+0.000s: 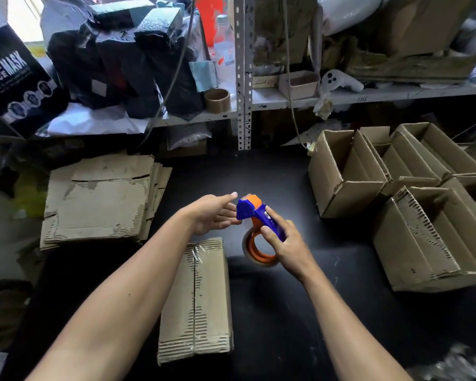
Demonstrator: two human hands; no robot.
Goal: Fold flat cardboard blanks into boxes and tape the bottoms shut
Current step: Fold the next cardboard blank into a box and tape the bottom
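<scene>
1. While the right hand (283, 243) grips the tape dispenser (259, 229), the left hand (215, 213) reaches open-fingered at its blade end.
2. Box (195, 301): on desk (272, 171), bottom seam up, taped.
3. Advice: pull tape taut before cutting.

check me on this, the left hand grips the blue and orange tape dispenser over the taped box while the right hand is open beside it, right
Not quite: the hands are swapped. In the head view the right hand grips the blue and orange tape dispenser just above and to the right of the taped box, while the left hand is open beside it.
</scene>
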